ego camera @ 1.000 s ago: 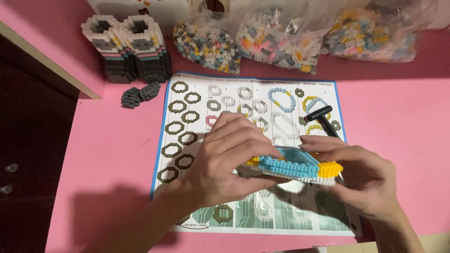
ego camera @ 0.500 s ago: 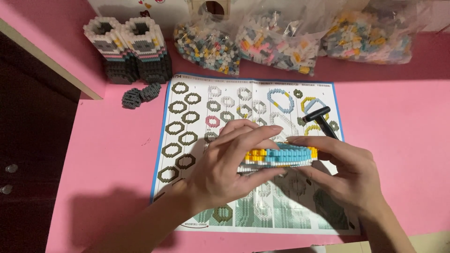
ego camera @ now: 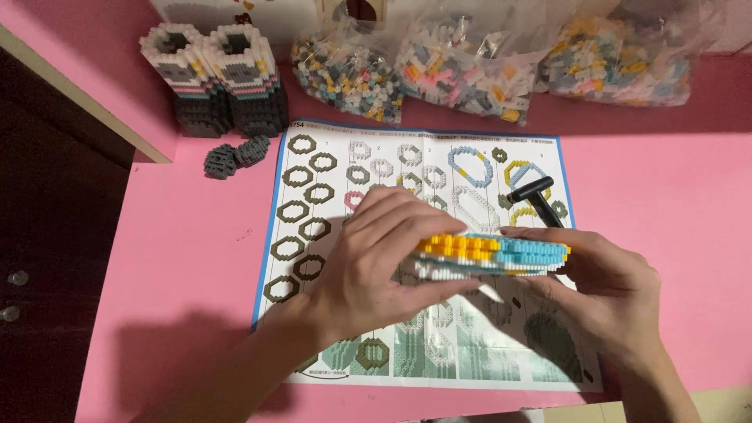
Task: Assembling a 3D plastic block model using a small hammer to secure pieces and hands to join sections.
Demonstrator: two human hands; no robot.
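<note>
My left hand (ego camera: 376, 262) and right hand (ego camera: 603, 286) pinch the flat brick piece (ego camera: 493, 254) by its ends above the paper sheet (ego camera: 329, 180). It looks light and snappable.

Single head-worn view, steeply downward and close over the pink table (ego camera: 666, 180).

- Two hands: the left hand (ego camera: 376, 266) and the right hand (ego camera: 603, 286).
- One flat block piece (ego camera: 493, 254) in yellow, blue and white, held between them.
- One printed instruction sheet (ego camera: 329, 188).
- Three clear bags of small blocks (ego camera: 348, 74), (ego camera: 470, 66), (ego camera: 619, 55).
- Two built hexagonal towers (ego camera: 182, 74), (ego camera: 247, 74).
- Two small grey block clusters (ego camera: 221, 160), (ego camera: 252, 150).
- One black hammer-shaped tool (ego camera: 533, 196).
- One pink table (ego camera: 666, 180).
</note>
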